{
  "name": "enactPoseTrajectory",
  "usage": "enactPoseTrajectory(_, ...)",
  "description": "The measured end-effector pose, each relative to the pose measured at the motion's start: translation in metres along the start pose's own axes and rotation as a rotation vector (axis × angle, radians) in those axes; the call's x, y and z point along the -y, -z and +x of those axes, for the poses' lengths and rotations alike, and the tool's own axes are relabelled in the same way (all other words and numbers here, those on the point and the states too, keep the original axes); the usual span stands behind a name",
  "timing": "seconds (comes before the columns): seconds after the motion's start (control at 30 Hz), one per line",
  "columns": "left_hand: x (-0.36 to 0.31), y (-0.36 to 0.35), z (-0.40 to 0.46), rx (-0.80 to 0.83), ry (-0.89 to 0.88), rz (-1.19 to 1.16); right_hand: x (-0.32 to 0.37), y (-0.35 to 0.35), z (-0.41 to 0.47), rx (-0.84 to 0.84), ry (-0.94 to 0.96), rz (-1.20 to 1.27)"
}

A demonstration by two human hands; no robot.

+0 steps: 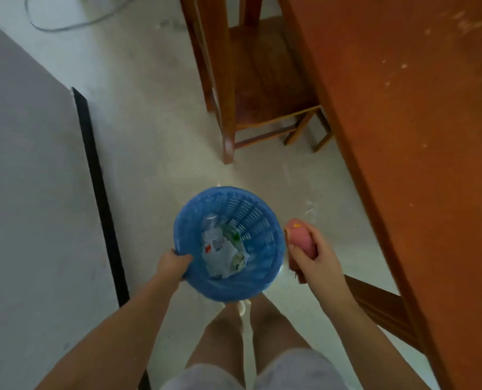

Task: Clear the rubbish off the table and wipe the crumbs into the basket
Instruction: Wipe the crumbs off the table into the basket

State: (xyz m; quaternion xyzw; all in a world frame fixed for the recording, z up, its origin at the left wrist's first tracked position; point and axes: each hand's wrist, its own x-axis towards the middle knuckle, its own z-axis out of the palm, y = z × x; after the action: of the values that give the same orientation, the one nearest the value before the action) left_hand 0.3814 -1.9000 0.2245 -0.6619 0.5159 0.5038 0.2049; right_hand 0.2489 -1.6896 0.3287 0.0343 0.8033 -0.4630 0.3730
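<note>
A round blue plastic basket (pixel 265 249) hangs over the floor in front of my legs, gripped at its left rim by my left hand (pixel 173 264). Inside it lie a crushed clear bottle and crumpled wrappers (pixel 223 249). Just right of the basket, my right hand (pixel 314 254) is closed around a bunched pink cloth (pixel 301 235). The reddish-brown wooden table (pixel 419 136) runs along the right side, with pale crumbs (pixel 402 66) scattered over its far part.
A wooden chair (pixel 251 88) is pushed in at the table's far left edge. Another wooden piece (pixel 380 308) juts out low beside my right arm. A grey panel with a black edge (pixel 99 192) stands on the left. A cable (pixel 65 23) lies on the pale floor.
</note>
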Motion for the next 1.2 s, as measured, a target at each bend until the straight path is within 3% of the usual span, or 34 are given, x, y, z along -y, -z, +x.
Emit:
enactPoseTrajectory(0.1, -0.021, 0.009, -0.038, 0.008, -0.055, 0.048, 0.029, 0.031, -0.032, -0.02, 0.029, 0.076)
enactPoseTrajectory(0.27, -0.049, -0.009, -0.054, -0.02, -0.112, 0.129, 0.036, 0.09, -0.054, 0.012, -0.166, 0.752)
enactPoseTrajectory(0.33, -0.058, -0.024, -0.055, -0.001, -0.112, 0.156, 0.03, 0.113, -0.053, -0.028, -0.14, 0.842)
enactPoseTrajectory(0.47, -0.088, -0.056, -0.087, 0.042, -0.103, 0.195, 0.015, 0.171, -0.049, -0.284, -0.08, 0.815)
enactPoseTrajectory(0.7, -0.112, -0.093, -0.13, 0.048, -0.096, 0.25, -0.057, 0.297, -0.033, -0.943, -0.056, 0.323)
enactPoseTrajectory(0.8, -0.119, -0.105, -0.143, 0.07, -0.079, 0.237, -0.083, 0.329, -0.011, -1.1, -0.103, 0.229)
enactPoseTrajectory(0.87, -0.12, -0.111, -0.142, 0.081, -0.053, 0.23, -0.09, 0.333, 0.006, -1.113, -0.142, 0.186)
enactPoseTrajectory(0.97, -0.118, -0.115, -0.129, 0.092, -0.033, 0.213, -0.078, 0.318, 0.032, -1.048, -0.054, 0.081)
enactPoseTrajectory(1.2, -0.114, -0.114, -0.128, 0.06, 0.046, 0.204, -0.03, 0.212, 0.06, -0.619, 0.299, -0.208)
